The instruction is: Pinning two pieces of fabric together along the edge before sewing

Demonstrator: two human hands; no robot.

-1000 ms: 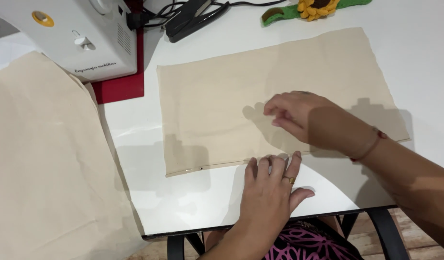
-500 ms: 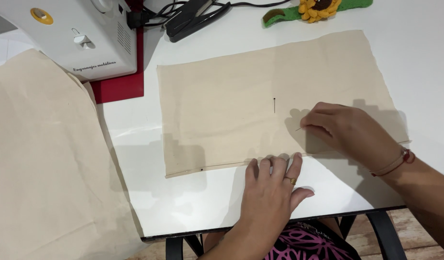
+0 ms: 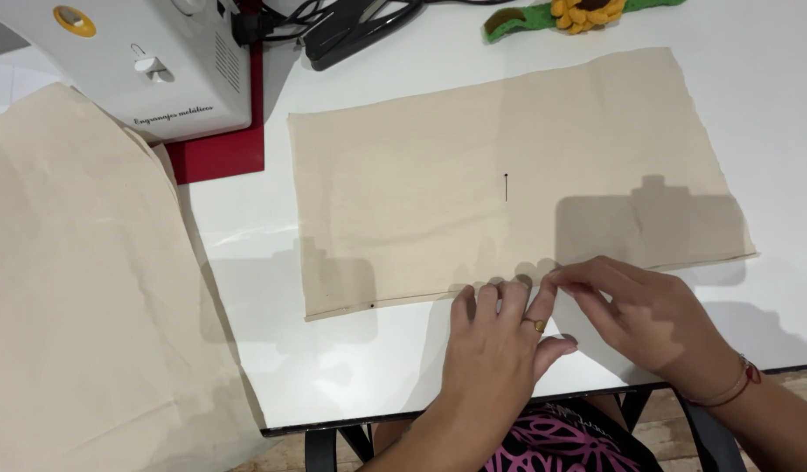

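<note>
A beige fabric rectangle (image 3: pixel 421 192) lies flat on the white table (image 3: pixel 771 105). A dark pin (image 3: pixel 506 186) is stuck in its middle, and a small pin head (image 3: pixel 371 306) shows near the front hem. My left hand (image 3: pixel 500 354), with a ring on one finger, lies flat with its fingertips pressing the fabric's near edge. My right hand (image 3: pixel 640 315), with a thin bracelet at the wrist, sits right beside it. Its thumb and fingers pinch the same edge at the left hand's fingertips. Anything small between those fingers is hidden.
A white sewing machine (image 3: pixel 132 61) on a red base (image 3: pixel 220 157) stands at the back left. A large beige cloth (image 3: pixel 80 288) drapes over the left side. A black tool with cables (image 3: pixel 351 31) and a felt sunflower (image 3: pixel 587 13) lie at the back. The table's front edge (image 3: pixel 351 424) is close.
My right hand drew back from the middle of the fabric to its near edge, next to the left hand. A pin now shows where it was. The left hand stayed put.
</note>
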